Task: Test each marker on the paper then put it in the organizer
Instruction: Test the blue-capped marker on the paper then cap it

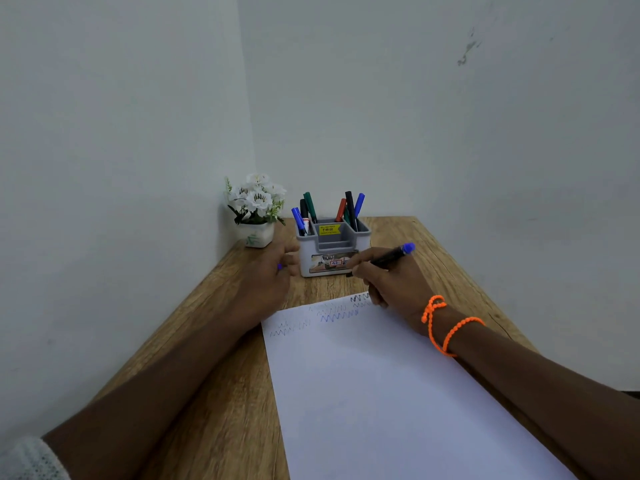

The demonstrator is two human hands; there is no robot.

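My right hand [388,282] grips a black marker with a blue end [394,255], its tip pointing down-left just in front of the grey organizer [332,249], off the paper's far edge. My left hand [273,268] rests on the table left of the organizer with a small blue cap [280,267] showing between its fingers. The white paper [398,393] lies in front of me with several zigzag test scribbles along its far edge. Several markers, blue, green, black and red, stand upright in the organizer's left and right compartments.
A small white pot of white flowers [256,211] stands in the back left corner against the wall. The wooden table [214,393] is narrow, with walls at its left and back. An orange bead bracelet [446,327] is on my right wrist.
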